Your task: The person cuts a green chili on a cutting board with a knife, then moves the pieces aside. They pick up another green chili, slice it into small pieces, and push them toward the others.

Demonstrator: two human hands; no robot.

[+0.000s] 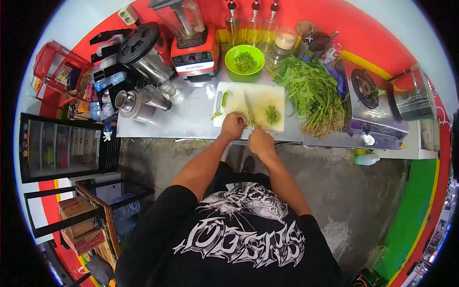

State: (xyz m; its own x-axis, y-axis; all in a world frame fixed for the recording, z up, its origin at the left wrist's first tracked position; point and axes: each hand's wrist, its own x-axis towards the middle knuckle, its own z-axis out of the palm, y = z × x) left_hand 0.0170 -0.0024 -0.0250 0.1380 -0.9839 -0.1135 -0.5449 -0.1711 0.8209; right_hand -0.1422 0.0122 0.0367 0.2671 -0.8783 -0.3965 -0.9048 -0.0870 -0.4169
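Observation:
My right hand (261, 140) grips a kitchen knife (247, 104) at the front edge of a white cutting board (260, 88). The blade points away from me across the board. Just left of the knife, my left hand (233, 126) is closed with its fingers curled against the board; whatever it pinches is too small to make out. A little pile of chopped greens (273, 115) lies right of the blade. Left of it are a long green piece (224, 99), which looks like a chili or bean, and a smaller green bit (216, 115).
Behind the board stands a lime-green bowl (231, 61) holding chopped greens. Leafy greens with roots (313, 91) lie to the right, beside a gas stove (370, 103). A red blender (195, 56), pump bottles (254, 24) and metal shakers (136, 106) occupy the counter's back and left.

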